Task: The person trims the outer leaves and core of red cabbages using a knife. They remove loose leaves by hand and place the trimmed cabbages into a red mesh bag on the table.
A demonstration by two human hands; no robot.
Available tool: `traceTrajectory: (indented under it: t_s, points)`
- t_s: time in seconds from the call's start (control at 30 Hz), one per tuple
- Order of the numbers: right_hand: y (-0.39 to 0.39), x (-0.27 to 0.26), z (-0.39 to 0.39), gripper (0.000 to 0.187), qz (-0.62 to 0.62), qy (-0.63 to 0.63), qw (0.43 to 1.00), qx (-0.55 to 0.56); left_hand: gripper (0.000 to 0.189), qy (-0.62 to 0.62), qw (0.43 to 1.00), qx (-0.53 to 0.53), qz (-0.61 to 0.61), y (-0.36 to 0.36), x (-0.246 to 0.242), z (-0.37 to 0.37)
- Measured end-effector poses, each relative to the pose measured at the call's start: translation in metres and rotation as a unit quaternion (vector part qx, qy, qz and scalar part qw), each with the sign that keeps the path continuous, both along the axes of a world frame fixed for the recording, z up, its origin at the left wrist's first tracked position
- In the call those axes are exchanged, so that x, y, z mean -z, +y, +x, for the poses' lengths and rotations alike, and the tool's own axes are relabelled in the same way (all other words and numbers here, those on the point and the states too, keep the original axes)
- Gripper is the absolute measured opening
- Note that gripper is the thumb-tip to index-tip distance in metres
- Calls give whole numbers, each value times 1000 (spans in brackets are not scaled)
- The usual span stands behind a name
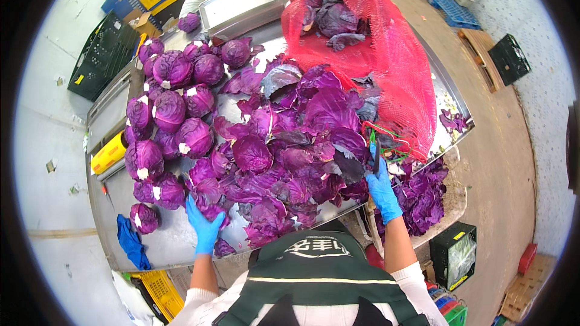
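Note:
My left hand (204,227), in a blue glove, is at the near left edge of a heap of loose red cabbage leaves (290,163). Its thumb and fingers are spread against the leaves, and the fingertips are partly hidden. In my right hand (383,190), also gloved in blue, is a knife (377,157) with a dark part pointing away from me. That hand is at the heap's right side, by the green drawstring of a red mesh sack (398,63). Whole cabbage heads (170,111) with pale cut stems are stacked left of the heap. Another round head (252,154) sits among the leaves.
Everything lies on a metal table (172,246). A metal tray (242,2) stands at its far side. Left are a yellow film roll (108,154) and a blue cloth (131,242). A leaf-filled crate (455,208) is below the right edge. More cabbages (337,19) are in the sack.

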State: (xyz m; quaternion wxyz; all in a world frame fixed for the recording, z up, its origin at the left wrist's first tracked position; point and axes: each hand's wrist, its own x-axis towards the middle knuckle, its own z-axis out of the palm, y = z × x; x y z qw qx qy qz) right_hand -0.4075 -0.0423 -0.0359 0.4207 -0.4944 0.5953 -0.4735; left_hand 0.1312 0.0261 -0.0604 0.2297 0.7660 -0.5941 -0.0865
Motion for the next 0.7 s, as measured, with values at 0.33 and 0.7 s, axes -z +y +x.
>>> traceTrajectory:
  t_s: [0.33, 0.7]
  points:
    - [-16, -16, -11, 79, 62, 61, 982, -165, 125, 170, 979, 86, -77, -101, 12, -100]
    - [-75, -23, 31, 72, 269, -158, 949, -46, 142, 380, 887, 255, -51, -234, 6, -185]
